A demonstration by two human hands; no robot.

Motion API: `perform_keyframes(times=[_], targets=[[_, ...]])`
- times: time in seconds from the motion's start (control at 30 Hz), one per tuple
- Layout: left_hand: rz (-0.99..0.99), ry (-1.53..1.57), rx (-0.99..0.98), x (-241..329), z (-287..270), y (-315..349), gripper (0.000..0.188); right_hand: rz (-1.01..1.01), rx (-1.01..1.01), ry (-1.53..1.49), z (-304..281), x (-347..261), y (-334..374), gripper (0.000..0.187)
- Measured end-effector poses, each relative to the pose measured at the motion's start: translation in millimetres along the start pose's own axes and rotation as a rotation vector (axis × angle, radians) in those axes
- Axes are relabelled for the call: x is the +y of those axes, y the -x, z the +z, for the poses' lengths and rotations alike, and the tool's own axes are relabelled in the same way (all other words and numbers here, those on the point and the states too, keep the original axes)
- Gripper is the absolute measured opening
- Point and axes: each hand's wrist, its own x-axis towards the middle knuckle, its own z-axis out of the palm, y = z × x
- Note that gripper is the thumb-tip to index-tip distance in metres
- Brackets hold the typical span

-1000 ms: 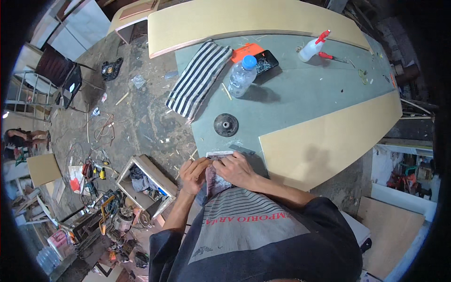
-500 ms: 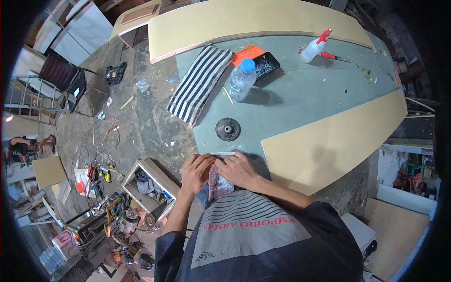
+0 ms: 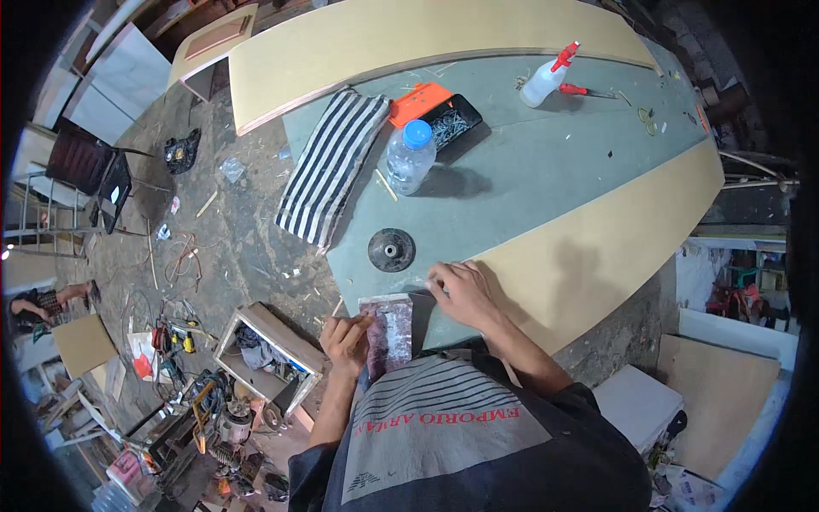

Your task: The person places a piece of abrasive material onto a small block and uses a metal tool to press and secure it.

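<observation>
Our left hand (image 3: 345, 340) pinches the sheet (image 3: 392, 331) at six o'clock from the disc (image 3: 380, 253), perhaps to keep it still. Our right hand (image 3: 465, 296) curls at the sheet's two o'clock; we can't tell if it's gripping.

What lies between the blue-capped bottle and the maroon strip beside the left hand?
In the head view, a round black disc sits on the grey-green tabletop between the blue-capped bottle and the maroon strip.

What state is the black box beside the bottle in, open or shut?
Open: the black box has its orange lid folded back, and small metal pieces show inside.
</observation>
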Motion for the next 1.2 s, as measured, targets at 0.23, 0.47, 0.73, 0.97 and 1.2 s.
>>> perform_keyframes(times=[0.23, 0.47, 0.73, 0.97, 1.2], targets=[[0.030, 0.009, 0.172, 10.0, 6.3, 3.0, 0.017, -0.110, 0.034, 0.462, 24.1, 23.9, 20.4, 0.031], [-0.003, 0.020, 0.137, 16.7, 2.4, 10.9, 0.017, -0.074, 0.091, 0.320, 36.2, 24.6, 28.4, 0.026], [0.002, 0.017, 0.205, 23.5, 0.8, 11.2, 0.019, -0.067, 0.080, -0.388, -19.3, -9.1, 11.6, 0.024], [0.008, 0.051, 0.212, 30.4, 0.8, 9.9, 0.022, -0.556, -0.156, -0.160, -13.5, -48.7, -23.8, 0.041], [-0.016, 0.070, 0.232, 32.4, 0.1, 10.1, 0.017, -0.761, -0.250, 0.029, -17.2, -59.2, -32.8, 0.042]])
